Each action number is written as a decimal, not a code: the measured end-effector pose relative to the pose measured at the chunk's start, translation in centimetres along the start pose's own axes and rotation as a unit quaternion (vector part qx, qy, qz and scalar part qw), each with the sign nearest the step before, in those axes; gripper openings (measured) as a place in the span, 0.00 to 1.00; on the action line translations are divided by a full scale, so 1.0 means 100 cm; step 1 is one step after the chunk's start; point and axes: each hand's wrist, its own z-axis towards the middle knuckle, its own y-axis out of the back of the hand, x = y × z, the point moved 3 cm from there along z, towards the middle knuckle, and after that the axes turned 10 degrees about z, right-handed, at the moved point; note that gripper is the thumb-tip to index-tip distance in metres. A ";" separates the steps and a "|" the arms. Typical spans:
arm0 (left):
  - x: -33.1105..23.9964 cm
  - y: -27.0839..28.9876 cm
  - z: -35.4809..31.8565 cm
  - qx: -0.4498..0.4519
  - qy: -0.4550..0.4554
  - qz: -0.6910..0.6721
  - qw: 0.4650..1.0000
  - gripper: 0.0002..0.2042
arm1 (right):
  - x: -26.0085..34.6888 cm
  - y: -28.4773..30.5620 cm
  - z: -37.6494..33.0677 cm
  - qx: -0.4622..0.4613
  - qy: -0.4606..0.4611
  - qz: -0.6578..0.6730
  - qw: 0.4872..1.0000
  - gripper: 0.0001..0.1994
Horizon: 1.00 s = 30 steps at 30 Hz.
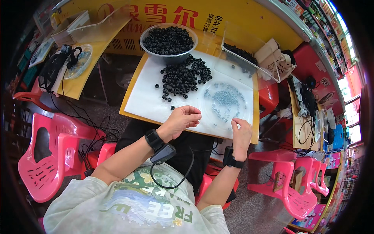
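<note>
Fingers (191,110) Drawn In Beside Pale-Blue Beads (226,99)

Seen from the head camera, a person's left hand (178,123) hovers by the near edge of a white board (142,93), thumb and fingertips close together; the right hand (242,136) is pinched at the near rim of a clear plate (245,102). Whether either grips anything is too small to tell. Loose black beads (179,80) spread over the board left of the plate, before a clear bowl (167,59) heaped with more. A clear bin (249,66) stands at the far right corner, beside a canvas bag (269,58). A black cable (190,165) loops across the shirt (128,199). Pink chairs (44,167) flank the table (127,97). Tiny and translucent, the blue beads lie on the plate, densely clustered mid-plate, with a sparser scatter around and toward the right hand.
</note>
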 end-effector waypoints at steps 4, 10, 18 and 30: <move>-0.005 0.000 -0.003 -0.003 0.000 -0.006 1.000 0.09 | -0.006 -0.016 0.016 0.016 0.005 -0.003 1.000 0.08; 0.000 0.001 0.000 0.006 0.003 -0.009 1.000 0.09 | -0.007 -0.027 0.022 0.078 -0.012 0.020 0.997 0.08; 0.004 0.005 0.000 0.010 0.007 -0.021 1.000 0.09 | 0.008 -0.018 0.024 0.038 0.045 -0.012 0.998 0.06; 0.002 0.009 -0.001 0.033 -0.001 -0.057 0.998 0.09 | 0.009 -0.032 0.036 0.117 0.102 0.017 0.988 0.06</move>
